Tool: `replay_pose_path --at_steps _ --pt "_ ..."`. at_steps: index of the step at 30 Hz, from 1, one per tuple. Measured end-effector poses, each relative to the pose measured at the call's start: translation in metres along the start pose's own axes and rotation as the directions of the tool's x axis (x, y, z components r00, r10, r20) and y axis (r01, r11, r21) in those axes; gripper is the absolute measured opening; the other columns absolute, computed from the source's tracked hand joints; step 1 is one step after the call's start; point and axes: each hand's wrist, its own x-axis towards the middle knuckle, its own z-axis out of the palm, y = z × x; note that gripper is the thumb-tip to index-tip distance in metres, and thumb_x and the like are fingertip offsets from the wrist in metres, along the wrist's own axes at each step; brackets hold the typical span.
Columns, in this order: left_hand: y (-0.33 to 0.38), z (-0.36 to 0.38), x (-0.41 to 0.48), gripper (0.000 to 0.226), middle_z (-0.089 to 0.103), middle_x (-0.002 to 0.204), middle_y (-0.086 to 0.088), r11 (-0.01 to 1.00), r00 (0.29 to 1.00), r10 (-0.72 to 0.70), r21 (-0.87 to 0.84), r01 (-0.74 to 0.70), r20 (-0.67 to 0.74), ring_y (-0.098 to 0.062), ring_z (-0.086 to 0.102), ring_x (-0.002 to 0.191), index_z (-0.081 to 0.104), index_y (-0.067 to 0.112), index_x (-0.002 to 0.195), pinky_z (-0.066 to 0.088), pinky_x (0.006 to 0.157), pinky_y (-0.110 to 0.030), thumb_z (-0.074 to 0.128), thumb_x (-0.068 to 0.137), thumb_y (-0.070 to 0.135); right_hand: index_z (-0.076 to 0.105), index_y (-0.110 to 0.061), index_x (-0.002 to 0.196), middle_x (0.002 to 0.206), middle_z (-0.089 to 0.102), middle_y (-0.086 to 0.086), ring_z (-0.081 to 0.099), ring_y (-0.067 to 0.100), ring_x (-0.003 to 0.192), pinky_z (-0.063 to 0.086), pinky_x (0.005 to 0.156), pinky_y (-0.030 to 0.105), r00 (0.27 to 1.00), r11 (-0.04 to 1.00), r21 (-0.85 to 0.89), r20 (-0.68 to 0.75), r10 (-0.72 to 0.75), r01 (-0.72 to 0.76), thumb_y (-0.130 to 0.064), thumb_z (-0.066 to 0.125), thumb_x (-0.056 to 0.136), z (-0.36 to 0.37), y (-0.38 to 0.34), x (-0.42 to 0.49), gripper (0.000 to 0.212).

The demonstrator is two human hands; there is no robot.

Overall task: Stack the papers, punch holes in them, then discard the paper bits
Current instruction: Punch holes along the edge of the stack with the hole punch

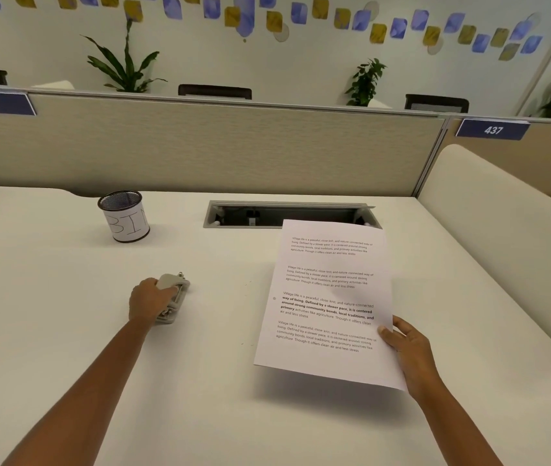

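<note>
I see the left hand [151, 299] with fingers curled over the small beige-and-metal hole punch [176, 292], which sits on the white desk [66, 331]. The right hand [408, 348] pinches the right edge of the white printed paper sheets [328, 304], thumb on top. The sheets are lifted off the desk, well apart from the punch. A black mesh cup labelled BIN [125, 216] stands upright beyond the punch.

Bare counter [220, 348] lies open between the left fingers [167, 292], which grip the hole punch [176, 299], and the right fingers [405, 326], which pinch the papers [328, 304]. The mesh bin [124, 218] stands beyond the left fingers, well apart. Past the papers' far edge gapes a cable slot [267, 215], backed by the partition [200, 146]. A padded divider [502, 230] walls the right fingers' outer side.
</note>
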Motion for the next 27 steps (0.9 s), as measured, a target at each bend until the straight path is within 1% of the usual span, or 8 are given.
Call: replay_pose_path --at_steps 3,7,12,17,19,21,24,27 --pt "0.002 0.004 -0.009 0.029 0.062 0.106 -0.030 0.996 0.991 0.060 0.067 -0.052 -0.118 -0.043 0.056 0.101 0.058 -0.007 0.102 0.044 0.081 -0.042 0.059 0.083 0.015 0.064 -0.022 0.091 0.066 0.075 -0.011 0.070 0.008 0.056 0.056 0.050 0.020 1.000 1.000 0.016 0.005 0.008 -0.008 -0.001 0.056 0.086 0.000 -0.001 0.001 0.023" --pt "0.003 0.006 -0.016 0.030 0.062 0.104 -0.031 0.990 0.982 0.094 0.124 -0.074 -0.165 -0.044 0.058 0.097 0.057 -0.007 0.100 0.046 0.079 -0.044 0.060 0.084 0.018 0.064 -0.022 0.092 0.066 0.075 -0.010 0.070 0.010 0.055 0.055 0.047 0.021 1.000 1.000 0.028 0.011 0.009 -0.009 -0.002 0.056 0.086 -0.002 -0.001 0.001 0.023" --pt "0.000 0.006 -0.015 0.031 0.062 0.102 -0.031 0.982 0.980 0.116 0.165 -0.089 -0.162 -0.044 0.058 0.097 0.057 -0.008 0.098 0.046 0.078 -0.045 0.061 0.084 0.020 0.060 -0.019 0.101 0.088 0.071 0.003 0.070 0.013 0.059 0.058 0.055 0.024 1.000 1.000 0.020 0.001 0.017 -0.017 -0.003 0.056 0.086 -0.003 -0.001 0.000 0.023" --pt "-0.001 0.005 -0.015 0.033 0.062 0.103 -0.031 0.983 0.984 0.090 0.174 -0.062 -0.153 -0.044 0.057 0.098 0.057 -0.009 0.096 0.046 0.078 -0.046 0.060 0.085 0.021 0.063 -0.021 0.089 0.066 0.075 -0.008 0.070 0.010 0.055 0.055 0.047 0.020 1.000 0.999 0.030 0.014 0.020 -0.020 0.000 0.056 0.086 -0.005 -0.001 -0.003 0.022" --pt "0.001 0.006 -0.017 0.034 0.059 0.107 -0.032 0.979 0.981 0.097 0.195 -0.063 -0.168 -0.046 0.054 0.104 0.056 -0.011 0.101 0.046 0.082 -0.050 0.060 0.085 0.019 0.063 -0.020 0.092 0.072 0.075 -0.005 0.070 0.010 0.054 0.055 0.047 0.020 1.000 0.999 0.039 0.012 0.018 -0.018 0.000 0.056 0.086 -0.007 -0.002 -0.004 0.022" --pt "0.005 0.010 -0.023 0.039 0.053 0.117 -0.033 0.967 0.962 0.171 0.224 -0.123 -0.213 -0.045 0.046 0.115 0.052 -0.012 0.113 0.042 0.090 -0.053 0.058 0.085 0.015 0.061 -0.018 0.099 0.084 0.072 0.001 0.070 0.009 0.056 0.057 0.050 0.020 1.000 0.999 0.042 0.012 0.016 -0.017 -0.001 0.056 0.086 -0.007 -0.002 -0.005 0.022" --pt "0.022 0.024 -0.042 0.041 0.053 0.125 -0.029 0.935 0.905 0.354 0.107 -0.338 -0.236 -0.039 0.046 0.121 0.049 -0.010 0.122 0.037 0.100 -0.049 0.058 0.086 0.009 0.062 -0.020 0.095 0.075 0.075 -0.003 0.070 0.010 0.056 0.056 0.049 0.021 1.000 0.999 0.050 0.029 0.012 -0.013 -0.001 0.056 0.085 -0.008 -0.002 -0.005 0.023" --pt "0.045 0.045 -0.067 0.030 0.063 0.118 -0.022 0.872 0.882 0.466 -0.134 -0.471 -0.073 -0.031 0.059 0.109 0.058 -0.004 0.116 0.043 0.096 -0.036 0.053 0.091 0.012 0.061 -0.019 0.099 0.081 0.074 0.000 0.070 0.011 0.059 0.058 0.054 0.022 0.999 0.999 0.041 0.039 -0.005 0.003 -0.001 0.056 0.085 -0.008 -0.001 -0.006 0.023"
